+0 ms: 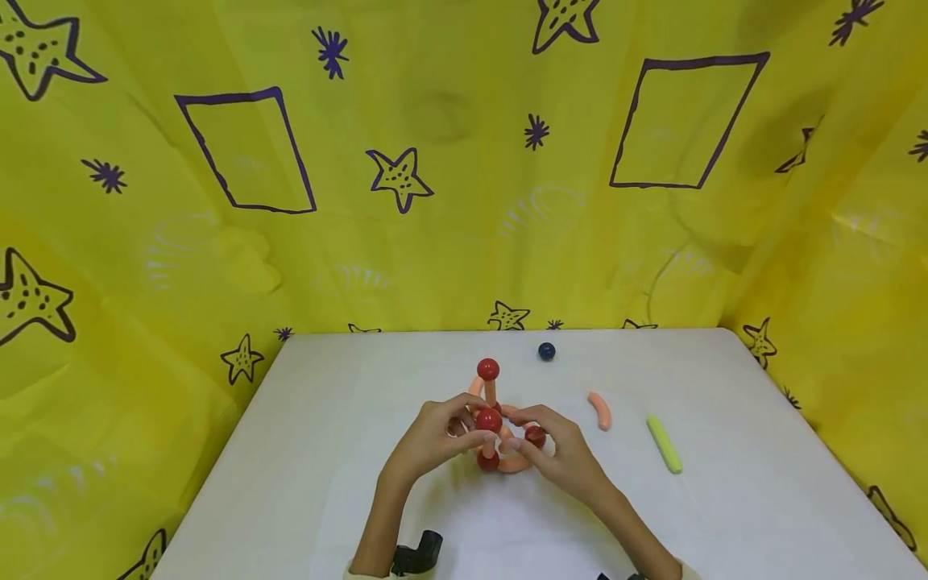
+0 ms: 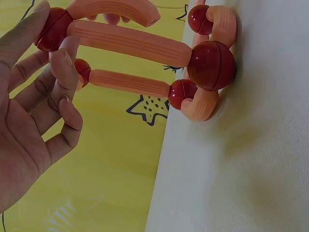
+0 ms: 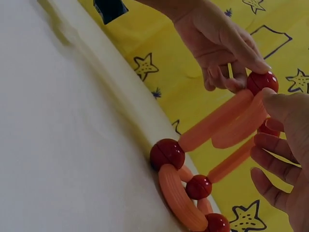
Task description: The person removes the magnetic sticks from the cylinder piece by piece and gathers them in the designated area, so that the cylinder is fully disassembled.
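Note:
A frame of red balls and ribbed orange sticks stands on the white table between both hands. My left hand (image 1: 435,435) pinches a red ball (image 1: 489,420) at the top of an upright straight stick (image 2: 130,42). From that ball juts a curved orange stick (image 3: 241,128), its far end free. Thumb and fingers of my right hand (image 1: 558,455) pinch this curved stick close to the ball. Below, curved sticks (image 3: 178,195) join the lower red balls (image 3: 167,154) on the table. Another upright, topped by a red ball (image 1: 488,370), rises behind.
Right of the frame lie a loose curved orange stick (image 1: 599,411) and a straight yellow-green stick (image 1: 664,445). A dark blue ball (image 1: 547,351) sits near the back edge. Yellow cloth (image 1: 464,242) with drawn stars encloses the table (image 1: 326,483) behind and at the sides.

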A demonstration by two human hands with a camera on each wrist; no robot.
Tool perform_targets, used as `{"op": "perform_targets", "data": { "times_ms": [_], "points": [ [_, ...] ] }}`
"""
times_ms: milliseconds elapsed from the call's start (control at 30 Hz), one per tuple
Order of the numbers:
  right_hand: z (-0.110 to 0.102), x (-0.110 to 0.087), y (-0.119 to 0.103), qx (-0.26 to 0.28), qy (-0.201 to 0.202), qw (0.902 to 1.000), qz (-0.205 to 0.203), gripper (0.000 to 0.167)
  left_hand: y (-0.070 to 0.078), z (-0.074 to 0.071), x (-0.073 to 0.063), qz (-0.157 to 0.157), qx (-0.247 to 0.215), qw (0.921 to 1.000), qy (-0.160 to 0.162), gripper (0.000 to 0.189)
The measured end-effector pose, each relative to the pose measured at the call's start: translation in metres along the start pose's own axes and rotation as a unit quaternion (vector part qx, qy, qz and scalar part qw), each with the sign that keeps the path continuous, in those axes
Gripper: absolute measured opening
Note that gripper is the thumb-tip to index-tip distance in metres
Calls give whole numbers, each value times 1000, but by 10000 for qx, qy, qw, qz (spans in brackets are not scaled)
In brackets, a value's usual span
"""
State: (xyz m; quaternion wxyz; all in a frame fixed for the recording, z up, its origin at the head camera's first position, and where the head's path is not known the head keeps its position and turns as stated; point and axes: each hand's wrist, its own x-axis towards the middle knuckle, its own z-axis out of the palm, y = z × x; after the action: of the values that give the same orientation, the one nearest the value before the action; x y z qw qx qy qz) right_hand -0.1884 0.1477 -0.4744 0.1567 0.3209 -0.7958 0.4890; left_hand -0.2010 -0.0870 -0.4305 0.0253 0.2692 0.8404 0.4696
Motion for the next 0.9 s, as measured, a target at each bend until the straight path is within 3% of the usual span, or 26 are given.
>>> {"op": "perform_targets", "data": {
  "times_ms": [233, 433, 900],
  "points": [
    [10, 3, -10, -210, 275, 9988, -360, 37, 0, 0, 1, -18, 49, 10000, -12, 31],
    [12, 5, -12, -571, 340, 9972, -337, 36, 1, 1, 2, -59, -1, 10000, -73, 35],
    [17, 3, -11, -615, 389, 9967, -366, 32, 0, 3, 0, -102, -51, 9999, -93, 35]
  ]
}}
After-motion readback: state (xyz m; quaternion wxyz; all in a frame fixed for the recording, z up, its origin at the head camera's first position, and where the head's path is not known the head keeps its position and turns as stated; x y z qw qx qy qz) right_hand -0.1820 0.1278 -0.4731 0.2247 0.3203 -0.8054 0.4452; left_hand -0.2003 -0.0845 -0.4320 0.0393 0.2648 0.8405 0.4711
